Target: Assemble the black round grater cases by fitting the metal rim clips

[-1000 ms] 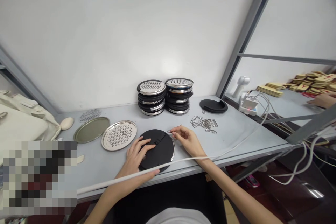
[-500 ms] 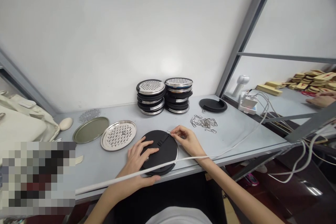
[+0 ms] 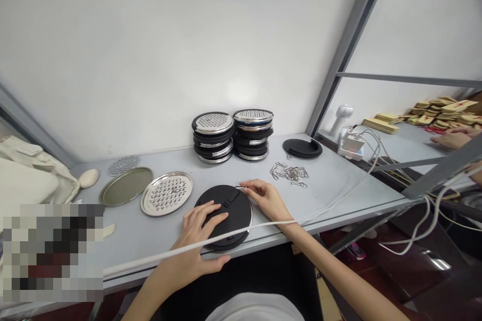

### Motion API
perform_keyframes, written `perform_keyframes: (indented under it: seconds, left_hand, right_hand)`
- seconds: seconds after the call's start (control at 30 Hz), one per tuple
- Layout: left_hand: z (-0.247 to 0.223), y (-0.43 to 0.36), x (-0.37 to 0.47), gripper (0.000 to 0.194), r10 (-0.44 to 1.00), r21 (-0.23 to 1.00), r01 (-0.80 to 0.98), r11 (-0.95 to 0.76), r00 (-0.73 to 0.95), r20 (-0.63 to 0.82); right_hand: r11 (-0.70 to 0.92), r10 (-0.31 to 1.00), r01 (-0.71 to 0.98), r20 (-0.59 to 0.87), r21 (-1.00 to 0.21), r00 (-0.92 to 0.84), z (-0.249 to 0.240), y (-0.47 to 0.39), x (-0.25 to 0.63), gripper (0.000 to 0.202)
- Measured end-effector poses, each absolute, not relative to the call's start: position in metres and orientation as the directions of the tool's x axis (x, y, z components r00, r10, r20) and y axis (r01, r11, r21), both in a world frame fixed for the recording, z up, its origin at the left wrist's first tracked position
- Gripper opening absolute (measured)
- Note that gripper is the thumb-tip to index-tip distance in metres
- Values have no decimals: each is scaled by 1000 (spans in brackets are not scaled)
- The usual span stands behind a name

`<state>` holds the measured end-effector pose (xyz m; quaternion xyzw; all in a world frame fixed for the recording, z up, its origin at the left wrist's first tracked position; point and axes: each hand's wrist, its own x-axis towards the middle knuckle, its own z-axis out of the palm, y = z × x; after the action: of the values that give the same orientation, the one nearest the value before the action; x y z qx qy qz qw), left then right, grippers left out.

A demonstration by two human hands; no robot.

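A round black case [image 3: 226, 228] lies at the table's front edge, with a short strap [image 3: 230, 199] on its upper face and a thin silver rim at its right side. Spread over the left part of the case, my left hand [image 3: 199, 225] rests with fingers apart and the thumb off toward me. My right hand [image 3: 265, 198] pinches a small metal clip [image 3: 239, 188] between thumb and fingertips at the strap's far end. Behind it is a heap of similar metal clips [image 3: 289, 173]; the pinched clip's far side is partly hidden by my fingers.
Two stacks of round graters [image 3: 213, 125] stand by the wall. Loose grater plate [image 3: 167, 194], olive lid [image 3: 126, 186] and a black ring-shaped holder [image 3: 302, 148] lie around. A white cable [image 3: 263, 224] crosses in front of my arms. Another person's hand [image 3: 457, 138] is at right.
The view has shifted slightly, so everything sits a little further left. My right fingers have altered their pinch on the clip a little; my left hand stays on the case.
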<state>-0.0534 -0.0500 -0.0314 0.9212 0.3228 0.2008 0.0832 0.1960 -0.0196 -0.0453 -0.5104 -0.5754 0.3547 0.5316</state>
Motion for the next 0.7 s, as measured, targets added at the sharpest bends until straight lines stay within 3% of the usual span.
perform_keyframes:
  seconds: [0.13, 0.23, 0.37, 0.57, 0.7]
  left_hand:
    - [-35, -58, -43, 60, 544, 112, 551, -827, 734, 407]
    - [-35, -61, -36, 56, 521, 62, 551, -832, 738, 428]
    - [-38, -59, -34, 51, 521, 57, 554, -831, 737, 431]
    - [-39, -55, -35, 52, 510, 79, 538, -839, 729, 457]
    - [-35, -56, -35, 51, 495, 87, 523, -848, 721, 484]
  right_hand:
    - [242, 964, 179, 257, -954, 68, -48, -19, 197, 27]
    - [213, 972, 154, 225, -965, 68, -50, -18, 197, 29]
    - [188, 976, 158, 202, -969, 79, -48, -19, 196, 31]
    - [188, 968, 336, 232, -923, 93, -44, -21, 196, 30]
    - [203, 968, 360, 242, -911, 66, -46, -20, 196, 29]
